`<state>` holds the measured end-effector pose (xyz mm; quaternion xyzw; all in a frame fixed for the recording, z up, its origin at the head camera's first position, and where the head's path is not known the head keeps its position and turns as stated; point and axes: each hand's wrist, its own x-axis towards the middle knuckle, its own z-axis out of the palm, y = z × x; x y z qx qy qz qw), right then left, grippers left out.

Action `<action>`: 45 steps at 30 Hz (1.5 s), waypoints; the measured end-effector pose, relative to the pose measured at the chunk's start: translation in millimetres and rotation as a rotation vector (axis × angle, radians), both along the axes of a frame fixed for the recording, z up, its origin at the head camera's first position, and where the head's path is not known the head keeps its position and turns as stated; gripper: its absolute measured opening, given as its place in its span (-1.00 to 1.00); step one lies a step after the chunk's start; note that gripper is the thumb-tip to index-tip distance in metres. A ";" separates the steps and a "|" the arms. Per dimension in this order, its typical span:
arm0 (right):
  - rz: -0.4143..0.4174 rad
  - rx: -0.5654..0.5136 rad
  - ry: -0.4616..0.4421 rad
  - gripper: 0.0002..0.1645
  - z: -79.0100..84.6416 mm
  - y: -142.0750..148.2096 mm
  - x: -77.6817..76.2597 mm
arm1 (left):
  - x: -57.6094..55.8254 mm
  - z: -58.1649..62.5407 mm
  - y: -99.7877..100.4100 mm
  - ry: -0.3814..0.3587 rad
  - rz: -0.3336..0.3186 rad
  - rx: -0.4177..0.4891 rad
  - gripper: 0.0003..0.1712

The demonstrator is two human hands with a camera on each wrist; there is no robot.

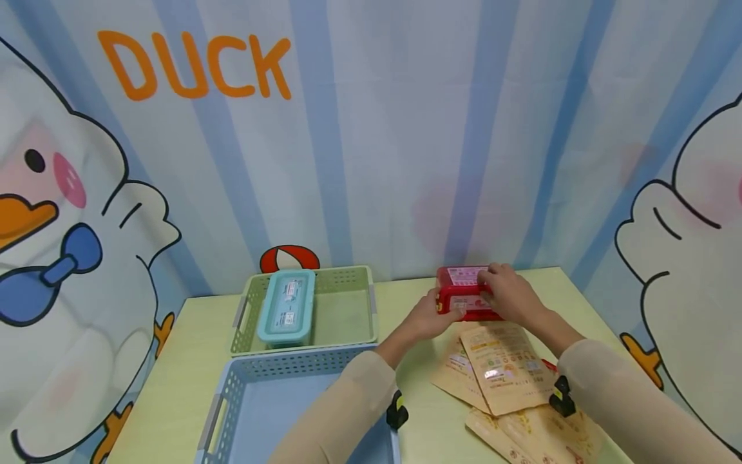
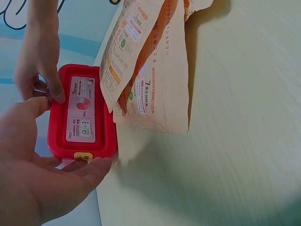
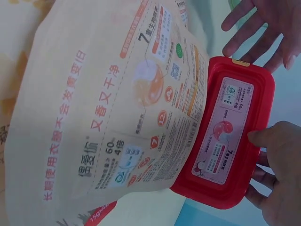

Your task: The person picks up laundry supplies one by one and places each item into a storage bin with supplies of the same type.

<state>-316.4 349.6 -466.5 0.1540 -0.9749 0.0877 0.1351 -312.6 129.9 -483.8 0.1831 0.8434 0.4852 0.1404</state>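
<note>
At the back right of the table, both hands are on a red plastic box (image 1: 460, 303) with a pink label on its lid. My right hand (image 1: 510, 293) grips one long side; in the right wrist view the thumb lies on the lid's rim (image 3: 263, 108) and the fingers go behind. At the box's short end with the yellow sticker is my left hand (image 1: 426, 319). Its fingers (image 2: 94, 169) lie along that end, fairly straight and spread. Nearer the person lie several beige printed pouches (image 1: 504, 367); one leans against the box in both wrist views.
On the left, a green basket (image 1: 348, 316) holds a teal lidded box (image 1: 286, 309). A blue basket (image 1: 284, 393) stands before it, partly under the left forearm. Some red (image 1: 549, 366) shows beside the pouches. A striped duck curtain (image 1: 377, 129) hangs behind the table.
</note>
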 end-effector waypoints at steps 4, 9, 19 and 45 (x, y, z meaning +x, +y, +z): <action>-0.002 0.056 0.013 -0.54 0.4 -0.6 0.1 | 0.3 0.2 2.4 0.007 -0.014 0.012 -0.33; 0.033 0.115 0.030 -0.48 2.9 -1.3 -0.6 | -0.3 0.6 2.7 0.014 -0.015 0.012 -0.33; 0.035 0.210 -0.029 -0.32 10.8 -6.7 -4.5 | -0.9 5.4 -1.1 -0.013 0.087 -0.058 -0.18; 0.121 -0.013 -0.040 -0.83 39.4 -23.3 0.0 | 9.4 26.2 -3.9 -0.411 0.451 0.378 -0.45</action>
